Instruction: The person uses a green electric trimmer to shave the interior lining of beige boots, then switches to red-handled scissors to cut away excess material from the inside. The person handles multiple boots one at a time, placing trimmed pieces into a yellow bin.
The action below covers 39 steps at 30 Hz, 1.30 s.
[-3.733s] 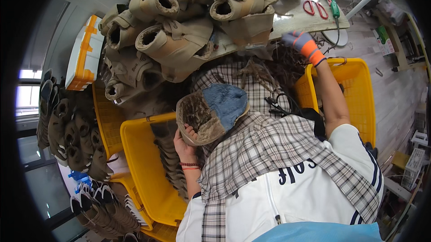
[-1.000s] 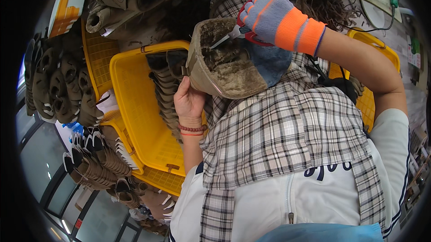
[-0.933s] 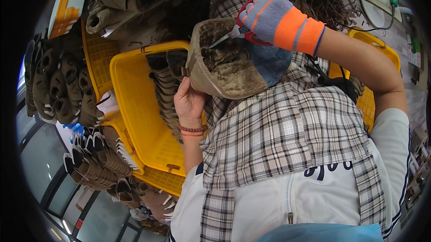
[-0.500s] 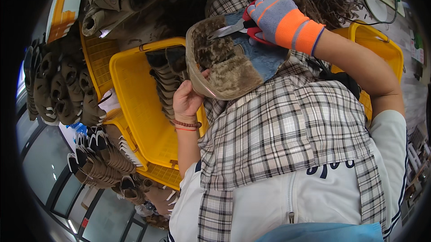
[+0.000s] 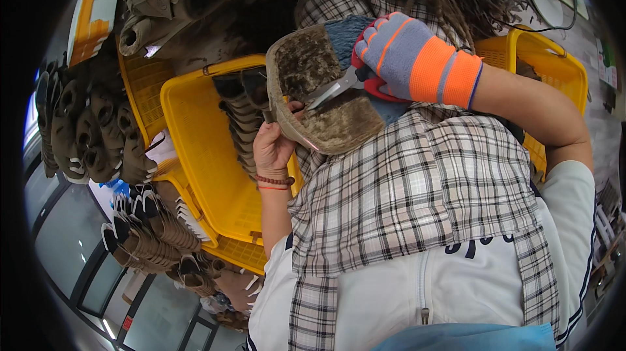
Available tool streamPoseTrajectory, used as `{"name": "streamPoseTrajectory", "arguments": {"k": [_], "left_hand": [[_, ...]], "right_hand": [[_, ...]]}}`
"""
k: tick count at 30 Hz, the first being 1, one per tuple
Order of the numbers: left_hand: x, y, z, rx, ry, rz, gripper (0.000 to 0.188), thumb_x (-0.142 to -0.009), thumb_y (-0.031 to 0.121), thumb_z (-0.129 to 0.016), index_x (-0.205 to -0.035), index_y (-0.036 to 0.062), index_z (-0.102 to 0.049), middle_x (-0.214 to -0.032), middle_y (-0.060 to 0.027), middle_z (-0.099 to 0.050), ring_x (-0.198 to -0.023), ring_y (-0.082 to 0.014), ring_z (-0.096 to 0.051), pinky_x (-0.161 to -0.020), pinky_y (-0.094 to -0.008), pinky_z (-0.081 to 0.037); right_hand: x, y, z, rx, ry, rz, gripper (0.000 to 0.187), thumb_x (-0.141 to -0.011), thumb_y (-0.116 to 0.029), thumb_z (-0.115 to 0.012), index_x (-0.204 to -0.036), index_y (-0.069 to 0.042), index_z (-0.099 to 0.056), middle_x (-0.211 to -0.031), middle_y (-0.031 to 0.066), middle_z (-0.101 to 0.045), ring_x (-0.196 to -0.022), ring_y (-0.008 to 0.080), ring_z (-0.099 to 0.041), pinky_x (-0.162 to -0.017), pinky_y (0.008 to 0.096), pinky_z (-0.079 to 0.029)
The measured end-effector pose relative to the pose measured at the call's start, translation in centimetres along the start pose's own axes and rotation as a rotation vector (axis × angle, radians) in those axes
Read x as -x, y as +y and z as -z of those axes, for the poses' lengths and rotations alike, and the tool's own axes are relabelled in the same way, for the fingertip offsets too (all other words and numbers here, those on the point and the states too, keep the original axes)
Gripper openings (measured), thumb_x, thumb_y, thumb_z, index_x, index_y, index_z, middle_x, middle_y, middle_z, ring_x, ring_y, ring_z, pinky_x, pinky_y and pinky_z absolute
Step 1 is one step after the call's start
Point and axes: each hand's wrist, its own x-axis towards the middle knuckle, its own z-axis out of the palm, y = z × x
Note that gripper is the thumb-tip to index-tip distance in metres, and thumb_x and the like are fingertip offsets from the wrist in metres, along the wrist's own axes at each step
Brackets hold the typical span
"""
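A brown plush-lined shoe upper (image 5: 303,58), with a blue textured lining at one end, lies over my lap, its lining facing up. My bare left hand (image 5: 275,149) pinches its near left edge, the thumb outside and a fingertip showing inside. In a grey and orange glove, my right hand (image 5: 411,61) is closed round the red handles of a pair of scissors (image 5: 339,89). The metal blades point left over the plush, their tips close to my left fingertips. Part of the handles is hidden by the glove.
At the left stands a yellow basket (image 5: 202,155) holding a row of stacked brown shoe pieces (image 5: 241,129). More brown shoes (image 5: 91,123) hang or pile beyond it. Another yellow basket (image 5: 551,71) is at the right. A checked apron (image 5: 417,181) covers my lap.
My right hand has brought the scissors down toward me, from the far part of the plush to its middle near my left fingertips. My left hand keeps its hold on the edge.
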Motion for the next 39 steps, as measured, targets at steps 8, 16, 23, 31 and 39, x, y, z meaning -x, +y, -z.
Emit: {"name": "streamPoseTrajectory", "arguments": {"k": [8,16,23,31,39], "left_hand": [[0.3,0.2,-2.1,-0.078,0.047,-0.02,0.051,-0.084,0.01,-0.063,-0.123,-0.0152,-0.04,-0.127,-0.0226,-0.041,-0.107,-0.0256,-0.053,-0.092,-0.0355,-0.046],[0.2,0.5,-1.4,-0.126,-0.021,-0.039,0.044,-0.089,0.01,-0.054,-0.127,-0.0069,-0.041,-0.126,-0.0206,-0.048,-0.115,-0.0306,-0.05,-0.097,-0.0408,-0.043],[-0.5,0.2,-4.9,0.05,-0.059,-0.145,0.047,-0.086,0.003,-0.051,-0.13,-0.0061,-0.039,-0.13,-0.0152,-0.048,-0.116,-0.0263,-0.05,-0.1,-0.037,-0.037],[0.9,4.6,-2.5,-0.501,0.224,-0.048,0.027,-0.091,0.014,-0.052,-0.115,0.0019,-0.053,-0.121,-0.011,-0.052,-0.107,-0.0208,-0.053,-0.083,-0.0317,-0.047],[-9.1,13.2,-19.8,-1.975,0.21,-1.416,0.055,-0.077,0.003,-0.064,-0.129,0.0108,-0.046,-0.144,-0.0185,-0.024,-0.133,-0.0358,-0.024,-0.106,-0.0417,-0.024]], "right_hand": [[-0.9,-0.5,-0.4,-0.014,-0.066,0.068,0.026,-0.069,-0.029,-0.071,-0.083,-0.008,-0.064,-0.073,0.0051,-0.062,-0.074,0.0203,-0.061,-0.068,0.0303,-0.046],[0.7,1.4,0.4,-0.205,0.106,0.047,0.026,-0.064,-0.031,-0.071,-0.081,-0.012,-0.064,-0.073,0.0054,-0.062,-0.072,0.0229,-0.061,-0.066,0.032,-0.047],[0.4,6.3,3.1,-0.682,0.717,-0.527,0.035,-0.074,-0.027,-0.072,-0.099,-0.005,-0.06,-0.086,0.0127,-0.065,-0.079,0.0292,-0.063,-0.068,0.033,-0.05],[-2.6,11.7,1.8,-1.108,1.06,-0.587,0.049,-0.074,-0.032,-0.075,-0.107,-0.002,-0.056,-0.085,0.0082,-0.064,-0.074,0.0161,-0.059,-0.068,0.0273,-0.046],[1.4,9.8,-0.4,-1.357,0.898,-0.668,0.037,-0.077,-0.018,-0.074,-0.104,-0.001,-0.056,-0.085,0.0019,-0.06,-0.074,0.0069,-0.053,-0.064,0.0211,-0.045]]}}
